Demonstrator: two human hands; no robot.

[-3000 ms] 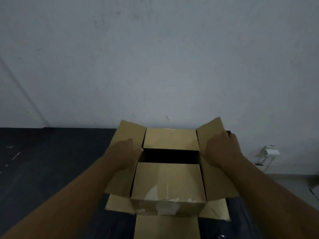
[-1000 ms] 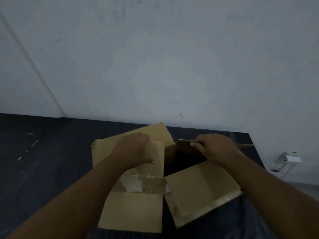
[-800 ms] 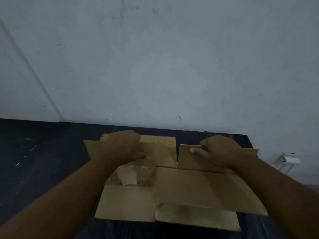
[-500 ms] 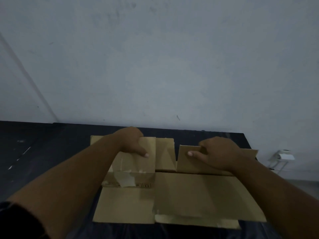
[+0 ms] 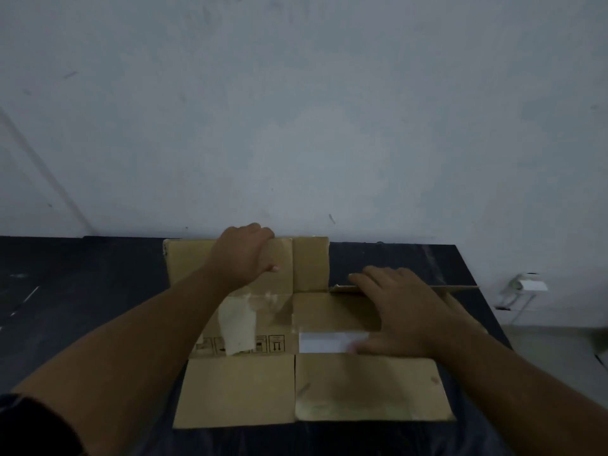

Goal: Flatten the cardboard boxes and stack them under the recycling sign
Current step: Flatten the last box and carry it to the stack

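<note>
Collapsed cardboard box lying on the dark worktop, directly ahead of the person and close to the pale wall. Its long axis runs left to right, parallel to the wall, with its flaps spread toward and away from the viewer. The left hand sits at the far edge of the far-left flap, fingers curled over that edge and thumb on the upper face, so that it grips the flap. The right hand lies palm-down on the right-hand panel with straight, spread fingers, pressing and grasping nothing. Its heel is beside the white label. A pale tape strip crosses the left-hand panel. Just beyond the right fingertips the far-right flap appears edge-on as a thin line, which suggests it is raised off the worktop and not yet flat. Judged from this layout, the coming move turns on that flap. It lies away from the person on the right side, and the right hand is the nearer one, touching or almost touching its hinge line, while the left hand pins the opposite half. No recycling sign is in view, so the direction of the stacking place cannot be told.
</note>
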